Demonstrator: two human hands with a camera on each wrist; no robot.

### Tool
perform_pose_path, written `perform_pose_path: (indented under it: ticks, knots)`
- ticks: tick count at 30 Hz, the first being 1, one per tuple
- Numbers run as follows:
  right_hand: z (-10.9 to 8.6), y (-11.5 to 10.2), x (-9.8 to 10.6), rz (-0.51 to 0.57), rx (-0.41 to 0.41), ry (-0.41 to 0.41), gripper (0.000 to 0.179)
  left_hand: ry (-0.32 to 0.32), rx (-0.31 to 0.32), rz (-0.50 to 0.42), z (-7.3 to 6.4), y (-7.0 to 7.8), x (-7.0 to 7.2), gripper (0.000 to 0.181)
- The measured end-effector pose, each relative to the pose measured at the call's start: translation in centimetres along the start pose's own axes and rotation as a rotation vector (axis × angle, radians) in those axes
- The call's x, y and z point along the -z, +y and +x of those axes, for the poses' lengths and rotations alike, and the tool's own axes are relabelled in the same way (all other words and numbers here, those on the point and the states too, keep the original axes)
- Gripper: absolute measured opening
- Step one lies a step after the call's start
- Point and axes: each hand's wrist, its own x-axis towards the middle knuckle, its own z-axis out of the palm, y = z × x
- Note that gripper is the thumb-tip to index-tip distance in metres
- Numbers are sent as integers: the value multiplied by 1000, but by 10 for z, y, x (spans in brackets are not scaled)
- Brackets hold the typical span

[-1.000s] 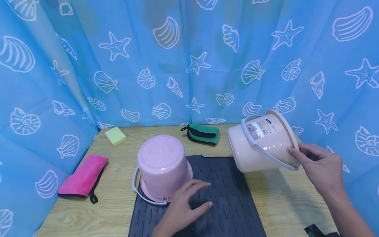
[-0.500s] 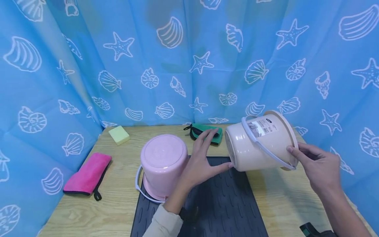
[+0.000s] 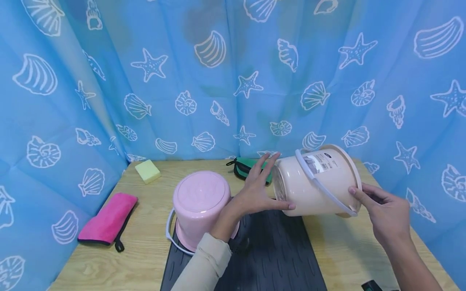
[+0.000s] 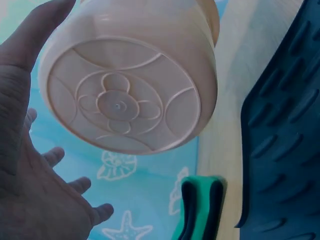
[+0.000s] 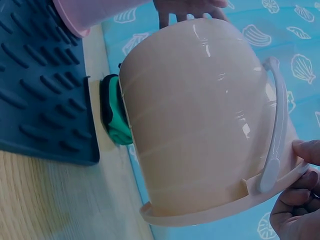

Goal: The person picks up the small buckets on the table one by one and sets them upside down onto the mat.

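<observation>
A cream plastic bucket (image 3: pixel 327 202) with a pale handle (image 3: pixel 325 188) is held tilted on its side above the table. My right hand (image 3: pixel 389 214) pinches its rim (image 5: pixel 215 215) between thumb and fingers. Beside the bucket's base (image 4: pixel 117 105) is my left hand (image 3: pixel 256 192), fingers spread and straight; its thumb (image 4: pixel 37 30) lies along the bucket's side, and whether it touches cannot be told. A pink bucket (image 3: pixel 202 202) stands upside down on the black ridged mat (image 3: pixel 276 250), partly hidden by my left forearm.
Behind the mat lies a green folded cloth (image 3: pixel 241 169) with black trim. A yellow sponge (image 3: pixel 148 171) and a pink cloth (image 3: pixel 109 218) lie at the left. A dark object (image 3: pixel 371 285) shows at the lower right. A blue shell-print curtain (image 3: pixel 225 101) surrounds the table.
My left hand has moved from in front of the pink bucket up and rightward to the cream bucket's base. The cream bucket has shifted slightly left, still gripped by my right hand.
</observation>
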Motion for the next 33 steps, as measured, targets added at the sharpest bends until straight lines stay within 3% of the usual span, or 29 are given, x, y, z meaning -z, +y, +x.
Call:
perform_pose_path:
  ticks: [7,12,17,22,27,30,33]
  knots:
    - [-3,1,-10,291,-11,-32,24,-29,-15,6,1,-3,0,128]
    - [-3,3,-16,348,-7,-43,22,-35,-3,-24,2,-4,-1,128]
    - [-2,5,-19,473,-5,-100,20,-43,1,-99,2,-4,-4,127]
    - [-3,5,-20,572,-7,-145,18,-13,-13,-121,2,2,-2,119]
    - [-6,2,-25,537,-20,-152,16,21,-3,-80,-2,11,11,113]
    - [-8,1,-27,391,-17,-135,17,38,-3,-61,-5,14,17,113]
    - [-10,0,-28,145,32,-129,23,51,-3,-50,-8,16,21,113]
